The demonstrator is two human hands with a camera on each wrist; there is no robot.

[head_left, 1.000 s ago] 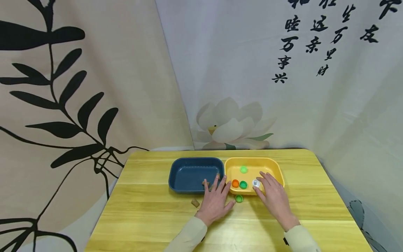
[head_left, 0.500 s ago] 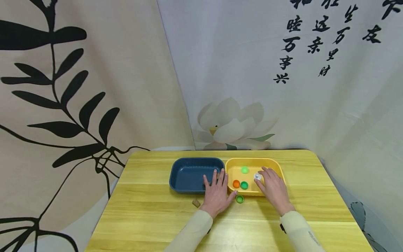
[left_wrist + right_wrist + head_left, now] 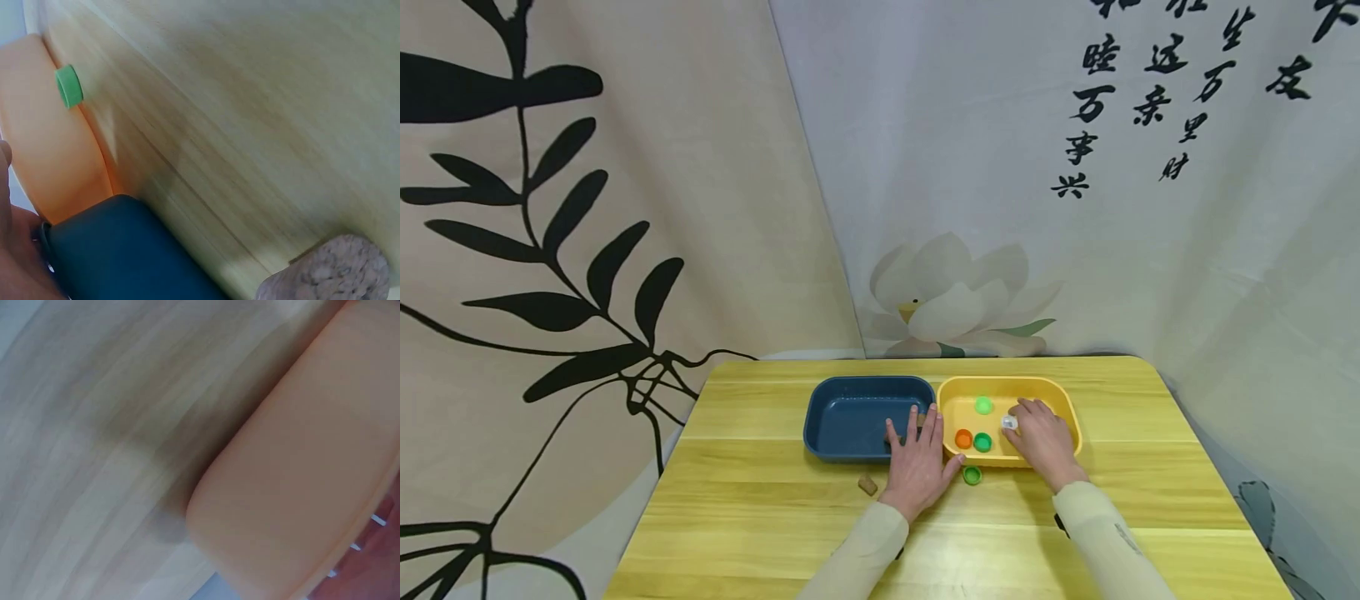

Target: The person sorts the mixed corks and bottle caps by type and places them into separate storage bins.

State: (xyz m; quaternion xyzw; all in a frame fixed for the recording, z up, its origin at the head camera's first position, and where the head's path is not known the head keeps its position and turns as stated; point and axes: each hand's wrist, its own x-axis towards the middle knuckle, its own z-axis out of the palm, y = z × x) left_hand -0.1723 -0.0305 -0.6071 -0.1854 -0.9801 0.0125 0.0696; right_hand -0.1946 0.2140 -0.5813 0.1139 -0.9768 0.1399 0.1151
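2 trays stand side by side on the surface: the blue tray to the left and the yellow tray to the right. The right hand reaches down into the yellow tray, its fingers bent and pinching the white cap. 3 more caps sit in that tray: the light green cap toward the back, and the orange cap and dark green cap close together near the front wall. The green ring-shaped cap is outside, on the surface just beside the yellow tray's front wall.

The left hand lies across the blue tray's front right corner, fingers straight and spread; whether they touch the 2 corks partly hidden there, and, I cannot tell. A loose cork rests on the surface in front of the blue tray. The 2 hands are apart. Behind the surface hangs a pale cloth printed with black characters and a white flower.
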